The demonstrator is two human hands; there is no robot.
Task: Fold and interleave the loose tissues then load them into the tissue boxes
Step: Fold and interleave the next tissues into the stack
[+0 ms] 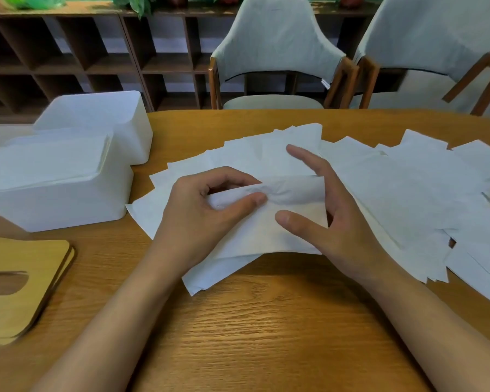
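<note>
The left hand (207,205) pinches the rolled fold of a tissue (292,192) lying on the tabletop (266,321); the right hand (334,213), fingers spread, only presses it with the thumb. An uneven pull could tear it or drag the loose tissues (408,188) beneath askew

soft even light, slight blur - edges bowed

On the table (252,335) we find tissue boxes (68,199) at left, lids (20,278) before them, loose tissues (393,188) spread rightward.

Wooden table (252,335): two white tissue boxes (54,199), loose tissues (408,193), apparently two wooden lids (26,256).
</note>
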